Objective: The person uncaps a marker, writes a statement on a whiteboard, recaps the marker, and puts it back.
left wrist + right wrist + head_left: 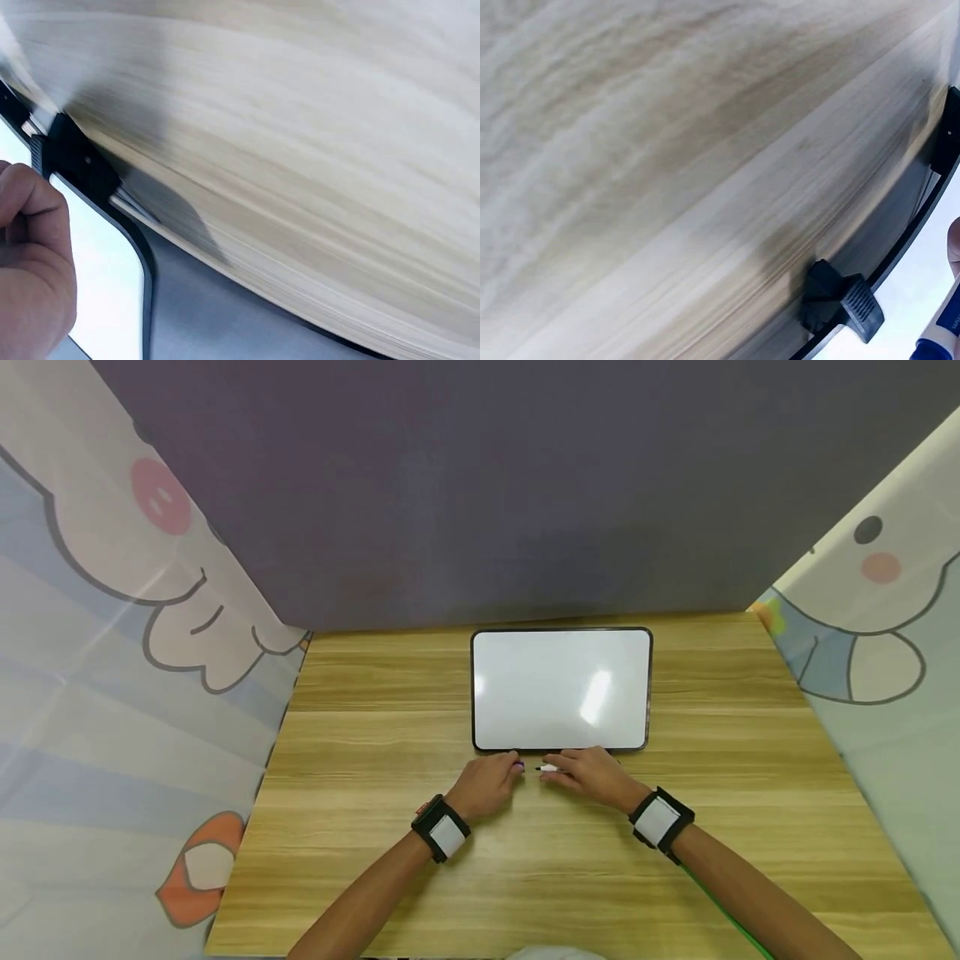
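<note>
A white whiteboard marker (550,768) with a dark tip is held in my right hand (592,774), its tip pointing left. In the right wrist view the marker's blue end and blue label (949,319) show at the lower right corner. My left hand (483,785) pinches a small blue-purple marker cap (519,764), a short gap away from the tip. The left wrist view shows curled fingers (37,217), but the cap is hidden there. Just beyond both hands lies a whiteboard (555,685) with a black frame.
Black clips or feet (79,161) sit along the whiteboard's edge; another black clip (844,300) shows in the right wrist view. The wooden table (360,852) ends at a grey panel (465,502) behind, with cartoon-printed sheets (112,735) at the sides.
</note>
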Action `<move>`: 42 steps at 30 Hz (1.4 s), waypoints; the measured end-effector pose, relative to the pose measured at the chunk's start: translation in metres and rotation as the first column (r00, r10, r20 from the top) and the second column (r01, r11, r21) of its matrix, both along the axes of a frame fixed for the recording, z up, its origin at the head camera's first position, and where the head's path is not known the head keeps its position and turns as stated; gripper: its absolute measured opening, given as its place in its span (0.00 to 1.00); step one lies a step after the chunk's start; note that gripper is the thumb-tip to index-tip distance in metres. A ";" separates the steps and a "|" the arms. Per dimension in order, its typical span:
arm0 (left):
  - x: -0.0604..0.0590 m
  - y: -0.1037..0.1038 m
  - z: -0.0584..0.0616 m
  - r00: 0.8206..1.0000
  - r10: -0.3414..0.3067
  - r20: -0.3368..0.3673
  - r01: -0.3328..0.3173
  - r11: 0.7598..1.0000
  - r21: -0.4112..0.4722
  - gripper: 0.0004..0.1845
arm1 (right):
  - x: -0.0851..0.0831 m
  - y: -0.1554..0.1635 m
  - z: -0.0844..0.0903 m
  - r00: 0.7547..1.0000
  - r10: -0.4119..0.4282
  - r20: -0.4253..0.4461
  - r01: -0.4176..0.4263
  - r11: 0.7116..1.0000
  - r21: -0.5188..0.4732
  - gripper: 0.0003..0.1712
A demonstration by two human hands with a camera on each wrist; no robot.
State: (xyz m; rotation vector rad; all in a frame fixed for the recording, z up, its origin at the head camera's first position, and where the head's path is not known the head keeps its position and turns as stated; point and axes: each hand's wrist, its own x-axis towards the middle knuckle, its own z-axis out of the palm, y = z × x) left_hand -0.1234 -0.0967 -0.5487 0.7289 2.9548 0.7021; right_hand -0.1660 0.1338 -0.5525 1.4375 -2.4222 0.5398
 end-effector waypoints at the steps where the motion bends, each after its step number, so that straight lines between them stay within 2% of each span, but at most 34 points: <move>1: 0.000 -0.002 0.000 1.000 0.005 0.006 -0.005 1.000 0.007 0.10 | 0.000 0.001 -0.001 1.000 -0.002 0.000 0.002 1.000 0.001 0.16; 4: -0.001 -0.011 0.003 1.000 0.009 0.023 -0.009 1.000 -0.007 0.08 | 0.000 0.003 -0.002 1.000 -0.003 0.003 0.003 1.000 0.000 0.16; 9: -0.004 -0.029 0.006 0.998 -0.009 0.057 0.016 0.993 -0.119 0.10 | 0.000 0.005 -0.005 1.000 0.003 -0.009 -0.003 1.000 -0.003 0.14; 13: -0.008 -0.041 0.007 0.998 0.000 0.069 0.011 0.987 -0.162 0.09 | -0.001 0.005 -0.007 1.000 0.011 -0.022 -0.011 1.000 -0.013 0.12; 18: -0.011 -0.046 0.009 0.993 -0.027 0.119 0.044 0.988 -0.147 0.08 | -0.001 0.007 -0.007 1.000 0.013 -0.010 -0.013 1.000 -0.016 0.11; 23: -0.010 -0.047 0.009 0.986 -0.038 0.160 0.065 0.984 -0.169 0.09 | 0.001 0.007 -0.006 1.000 0.009 -0.004 -0.009 1.000 -0.003 0.11; 33: -0.009 -0.051 0.004 0.986 -0.049 0.161 0.076 0.983 -0.164 0.12 | 0.004 0.008 -0.005 1.000 -0.011 0.003 0.011 1.000 0.028 0.13; 38: -0.008 -0.048 0.008 0.991 -0.058 0.122 0.074 0.989 -0.130 0.15 | 0.004 0.007 -0.005 1.000 -0.017 0.017 0.017 0.999 0.027 0.12; 42: -0.007 -0.043 0.014 0.986 -0.102 0.132 0.114 0.990 -0.088 0.14 | 0.004 0.005 -0.004 1.000 -0.008 0.012 0.008 1.000 0.018 0.12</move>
